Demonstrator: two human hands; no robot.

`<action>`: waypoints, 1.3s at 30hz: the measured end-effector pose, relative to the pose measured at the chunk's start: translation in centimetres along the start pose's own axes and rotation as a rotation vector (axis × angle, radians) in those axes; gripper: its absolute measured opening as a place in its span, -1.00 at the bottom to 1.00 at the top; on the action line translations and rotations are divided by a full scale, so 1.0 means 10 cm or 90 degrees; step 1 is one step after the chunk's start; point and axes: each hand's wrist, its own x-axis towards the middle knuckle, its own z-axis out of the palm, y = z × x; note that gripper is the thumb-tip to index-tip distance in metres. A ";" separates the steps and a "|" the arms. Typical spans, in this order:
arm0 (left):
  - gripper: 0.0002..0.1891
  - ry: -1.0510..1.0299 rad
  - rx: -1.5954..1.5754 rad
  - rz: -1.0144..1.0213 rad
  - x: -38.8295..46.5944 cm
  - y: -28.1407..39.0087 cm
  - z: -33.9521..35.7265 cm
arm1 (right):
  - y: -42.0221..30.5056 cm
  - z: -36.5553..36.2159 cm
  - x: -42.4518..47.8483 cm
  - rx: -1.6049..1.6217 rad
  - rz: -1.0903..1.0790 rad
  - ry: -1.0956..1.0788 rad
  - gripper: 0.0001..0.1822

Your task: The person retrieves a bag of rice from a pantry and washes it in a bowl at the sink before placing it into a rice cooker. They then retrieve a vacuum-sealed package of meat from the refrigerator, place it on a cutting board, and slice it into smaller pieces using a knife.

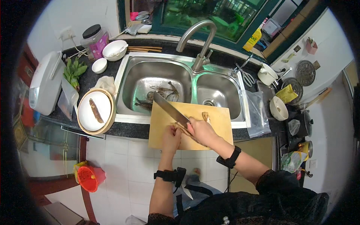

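My right hand (202, 130) grips a broad-bladed kitchen knife (170, 108), its blade slanting up and left over a wooden cutting board (219, 137). Under the blade and that hand lies a long brown piece of food (194, 137), partly hidden; what kind it is I cannot tell. The fingers of my left hand (171, 137) hold its upper left end. A small brown-and-white scrap (206, 116) rests at the board's right side. The board's far part overlaps the front rim of the sink.
Dark prawn-like seafood (166, 92) lies in the left sink basin (135, 73). Left of the sink, a white plate (84, 105) in a bamboo steamer (112, 118) holds a brown strip (95, 109). A steel faucet (201, 53) rises behind. A plastic bag (254, 115) lies right; a red bin (91, 177) is below.
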 end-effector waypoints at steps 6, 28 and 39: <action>-0.84 -0.042 -0.038 -0.086 0.11 0.17 -0.05 | 0.05 -0.13 0.06 0.024 -0.071 0.001 -0.81; -0.86 -0.003 -0.036 -0.042 0.06 0.27 -0.08 | 0.01 -0.19 0.04 0.033 -0.058 -0.025 -0.80; -0.80 0.044 0.176 -0.009 0.05 0.17 -0.04 | 0.12 0.13 0.09 -0.004 -0.049 -0.044 -0.78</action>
